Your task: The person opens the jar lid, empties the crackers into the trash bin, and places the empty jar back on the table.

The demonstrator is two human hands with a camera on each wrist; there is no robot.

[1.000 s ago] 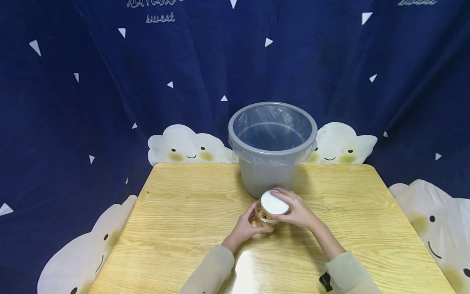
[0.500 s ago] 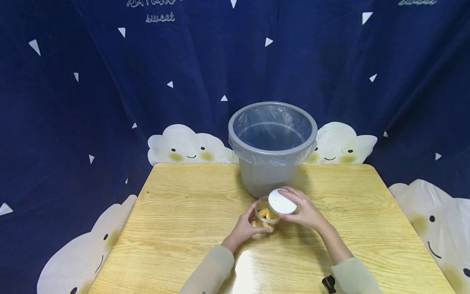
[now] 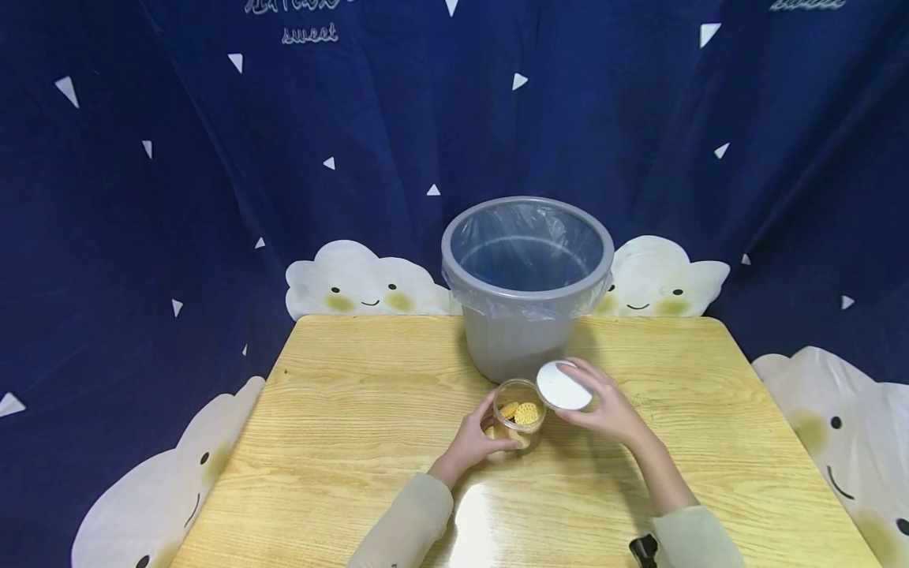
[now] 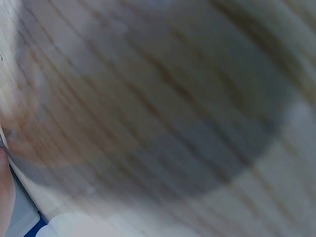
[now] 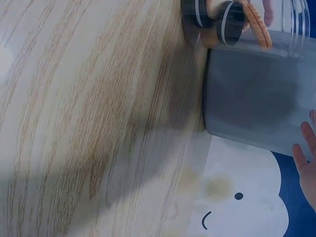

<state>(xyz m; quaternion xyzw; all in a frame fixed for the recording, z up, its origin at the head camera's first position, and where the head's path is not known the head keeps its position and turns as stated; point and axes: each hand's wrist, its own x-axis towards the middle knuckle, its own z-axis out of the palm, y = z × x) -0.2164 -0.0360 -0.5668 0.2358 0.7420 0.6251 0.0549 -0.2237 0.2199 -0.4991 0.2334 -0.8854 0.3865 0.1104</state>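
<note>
In the head view, a clear plastic jar (image 3: 524, 439) stands on the table, its mouth uncovered. Round yellow biscuits (image 3: 527, 413) lie inside; the right wrist view also shows dark sandwich cookies (image 5: 231, 22) in it. My left hand (image 3: 474, 435) grips the jar from its left side, thumb in front. To the right of the rim, my right hand (image 3: 602, 404) holds a round white lid (image 3: 562, 385) by its edge, tilted and raised. Part of the right hand (image 5: 308, 170) shows at the right wrist view's edge. The left wrist view is mostly blurred table.
A grey bin (image 3: 518, 343) with a clear plastic liner stands just behind the jar, near the table's back edge. The wooden table (image 3: 369, 394) spreads to both sides. A dark blue curtain (image 3: 383, 142) with white clouds hangs behind. A small black object (image 3: 645, 548) sits by the right sleeve.
My right hand has moved the lid rightward off the jar's mouth, so more biscuits show. The left hand and jar have stayed in place.
</note>
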